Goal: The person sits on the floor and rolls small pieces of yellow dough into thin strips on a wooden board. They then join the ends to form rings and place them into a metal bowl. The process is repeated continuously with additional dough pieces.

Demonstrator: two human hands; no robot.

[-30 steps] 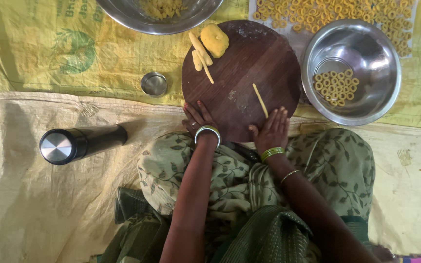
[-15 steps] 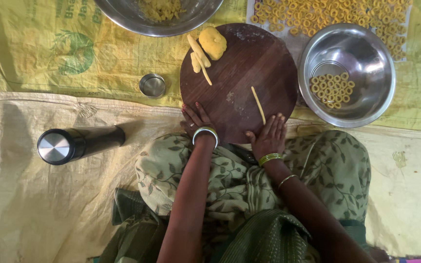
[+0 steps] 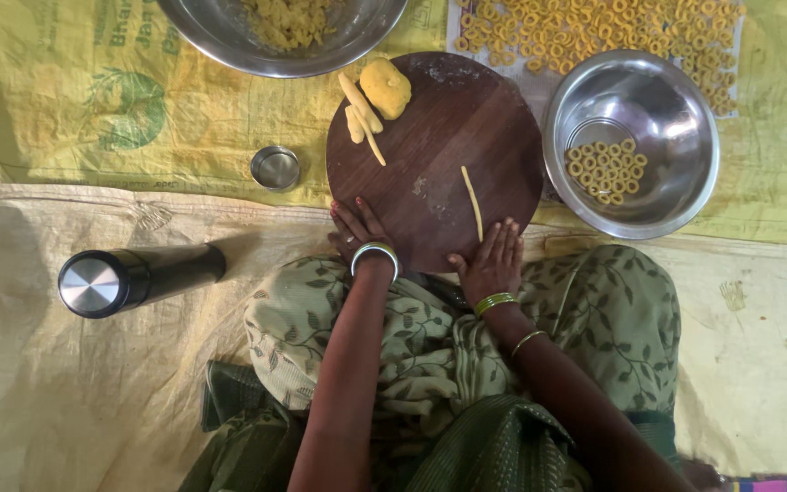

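Observation:
A round dark wooden board (image 3: 434, 155) lies in front of me. My left hand (image 3: 357, 228) rests on its near left edge, fingers curled under the rim, holding nothing else. My right hand (image 3: 492, 260) lies flat on the near right edge, its fingertips touching the lower end of a thin rolled dough strip (image 3: 473, 202). At the board's far edge sit a yellow dough lump (image 3: 386, 87) and a few short dough sticks (image 3: 360, 114).
A steel bowl (image 3: 676, 191) at the right holds several small dough rings (image 3: 606, 169). More rings (image 3: 594, 32) are spread on a sheet behind it. A large steel bowl (image 3: 229, 41) of dough stands at the back, a small steel cup (image 3: 275, 168) and a dark flask (image 3: 134, 278) to the left.
Both hands stay at the board's near edge. The right hand's fingers have crept up to the strip's lower end. The view has shifted slightly.

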